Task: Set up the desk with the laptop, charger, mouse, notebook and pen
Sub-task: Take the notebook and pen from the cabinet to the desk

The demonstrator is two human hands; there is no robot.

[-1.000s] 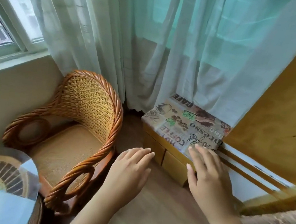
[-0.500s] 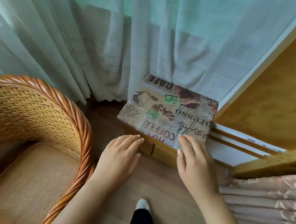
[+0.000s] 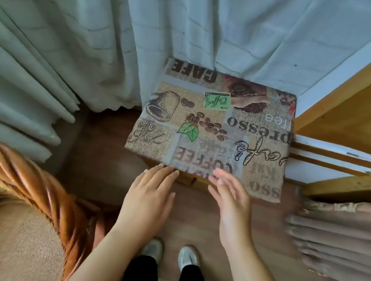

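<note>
A small low wooden desk (image 3: 187, 180) stands against the curtain, its top covered by a coffee-print cloth (image 3: 213, 129). Nothing lies on the cloth. My left hand (image 3: 148, 201) hovers flat, fingers straight, with its fingertips near the cloth's front edge. My right hand (image 3: 230, 201) is just to the right of it, fingers spread and relaxed, over the same front edge. Both hands hold nothing. No laptop, charger, mouse, notebook or pen is in view.
A wicker chair (image 3: 36, 195) with a tan seat stands close on the left. Pale green curtains (image 3: 100, 28) hang behind the desk. A yellow wooden frame (image 3: 355, 107) and a folded brown curtain (image 3: 339, 239) are on the right. My feet (image 3: 170, 254) stand on the wooden floor.
The view has tilted down and closed in on the desk, and my feet have come into sight. Both hands stayed near the cloth's front edge, and the right hand drew back slightly.
</note>
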